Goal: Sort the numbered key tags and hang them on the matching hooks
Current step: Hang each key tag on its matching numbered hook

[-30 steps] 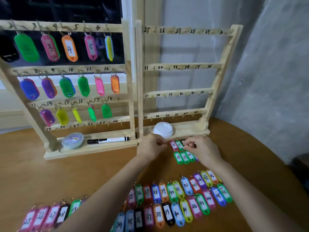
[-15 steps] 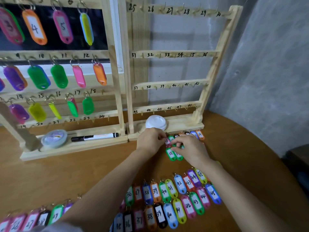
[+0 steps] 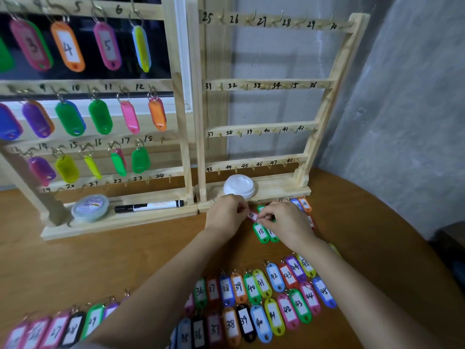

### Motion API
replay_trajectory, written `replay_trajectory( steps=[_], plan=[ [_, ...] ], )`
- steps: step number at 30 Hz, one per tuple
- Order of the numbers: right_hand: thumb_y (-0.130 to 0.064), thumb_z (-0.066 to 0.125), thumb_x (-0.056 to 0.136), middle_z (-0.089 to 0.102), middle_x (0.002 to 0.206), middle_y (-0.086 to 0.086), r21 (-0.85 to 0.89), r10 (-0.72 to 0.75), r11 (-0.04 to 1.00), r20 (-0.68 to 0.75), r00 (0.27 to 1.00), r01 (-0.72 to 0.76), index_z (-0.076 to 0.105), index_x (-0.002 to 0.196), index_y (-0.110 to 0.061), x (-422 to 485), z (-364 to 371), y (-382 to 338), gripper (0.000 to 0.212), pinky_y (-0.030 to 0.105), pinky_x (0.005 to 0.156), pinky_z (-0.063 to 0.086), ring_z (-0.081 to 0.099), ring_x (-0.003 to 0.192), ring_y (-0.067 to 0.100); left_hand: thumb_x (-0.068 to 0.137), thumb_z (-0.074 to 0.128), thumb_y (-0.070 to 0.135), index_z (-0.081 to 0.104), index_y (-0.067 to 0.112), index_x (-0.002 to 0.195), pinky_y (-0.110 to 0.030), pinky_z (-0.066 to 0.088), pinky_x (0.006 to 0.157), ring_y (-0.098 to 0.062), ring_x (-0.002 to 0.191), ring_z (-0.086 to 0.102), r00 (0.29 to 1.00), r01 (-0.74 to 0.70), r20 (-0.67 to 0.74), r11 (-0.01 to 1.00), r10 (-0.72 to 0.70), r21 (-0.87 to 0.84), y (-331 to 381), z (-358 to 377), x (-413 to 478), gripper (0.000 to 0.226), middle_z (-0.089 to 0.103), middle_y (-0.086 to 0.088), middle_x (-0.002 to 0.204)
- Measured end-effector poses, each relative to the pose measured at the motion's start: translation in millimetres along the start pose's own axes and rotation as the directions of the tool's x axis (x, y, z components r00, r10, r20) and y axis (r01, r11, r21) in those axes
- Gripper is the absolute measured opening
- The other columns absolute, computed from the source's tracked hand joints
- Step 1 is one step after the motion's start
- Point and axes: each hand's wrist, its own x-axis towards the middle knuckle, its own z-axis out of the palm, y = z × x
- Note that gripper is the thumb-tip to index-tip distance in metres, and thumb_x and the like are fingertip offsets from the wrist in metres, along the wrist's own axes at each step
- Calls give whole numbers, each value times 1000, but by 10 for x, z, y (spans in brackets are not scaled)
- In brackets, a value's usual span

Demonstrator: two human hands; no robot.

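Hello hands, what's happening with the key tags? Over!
Left hand and right hand pinch pink tag. Green 18 tag lies just beside them. Hook 18 bare. Nothing blocking.

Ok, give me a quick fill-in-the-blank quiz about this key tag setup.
1. The left hand and right hand pinch a pink plastic key tag; the green plastic key tag just below it reads ___.
2. The black marker pen lies on the base of the ___ wooden rack.
3. The white round plastic lid sits under the hook row starting at ___.
Missing words: 18; left; 43.
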Motion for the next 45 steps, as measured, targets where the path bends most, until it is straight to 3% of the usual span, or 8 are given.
replay_trajectory(
  steps=[8,15,18,22,27,30,39,45],
  plan=[
    [-23,65,88,73,93,-8,99,-63,993,-38,997,66,77,91,-23,15,-240,-298,12,34,76,54,63,86,8,89,63,14,74,16,80,-25,48,72,-7,79,59,997,-8,-80,993,-1,-114,-44,-495,-183,15,68,7,82],
    [-23,74,82,70,75,-15,254,-136,953,-119,983,163,78,84,-25,147,-431,-832,5,23,60,42,55,63,-7,88,64,7,72,14,75,-21,46,64,1,65,55,977,-58,-211,976,13,-211,-64,-1204,-437,17,64,9,71],
    [-22,77,79,69,71,-15,339,-131,924,-149,980,175,77,77,-26,267,-489,-1096,4,27,67,51,59,65,-3,87,67,13,71,18,76,-29,40,59,-8,56,48,950,-1,-298,954,-92,-299,-120,-1470,-480,13,65,-5,65],
    [-21,73,83,65,69,-19,368,-181,901,-165,970,231,75,78,-27,393,-538,-1395,8,27,69,51,62,70,1,89,64,12,73,8,79,-14,25,44,-1,38,37,916,33,-349,907,-196,-421,-172,-1758,-480,13,43,12,37],
    [-23,70,85,57,65,-22,302,-217,912,-214,952,276,76,80,-27,505,-566,-1671,8,26,64,43,54,69,2,88,69,19,70,21,69,-23,28,49,-4,48,37,871,32,-400,845,-285,-534,-265,-1896,-355,19,53,12,51],
    [-29,70,85,59,76,-12,229,-216,932,-271,938,281,75,80,-30,576,-562,-1769,8,26,60,40,54,77,9,87,69,19,68,27,67,-27,34,60,-13,60,46,854,0,-422,810,-306,-587,-273,-1915,-296,21,64,-4,67],
    [-32,68,87,46,69,-12,139,-235,945,-342,910,296,75,80,-29,759,-516,-1901,11,22,53,28,46,82,8,85,71,23,74,21,76,-31,41,57,-15,61,54,826,31,-484,880,-290,-475,-348,-1866,-144,10,71,-12,73],
    [-30,66,88,42,65,-14,91,-202,962,-391,898,257,73,75,-28,836,-457,-1972,15,21,51,25,46,82,9,86,68,20,68,24,67,-25,27,50,-10,44,34,835,60,-503,945,-225,-323,-369,-1874,-201,19,45,7,47]
  ],
)
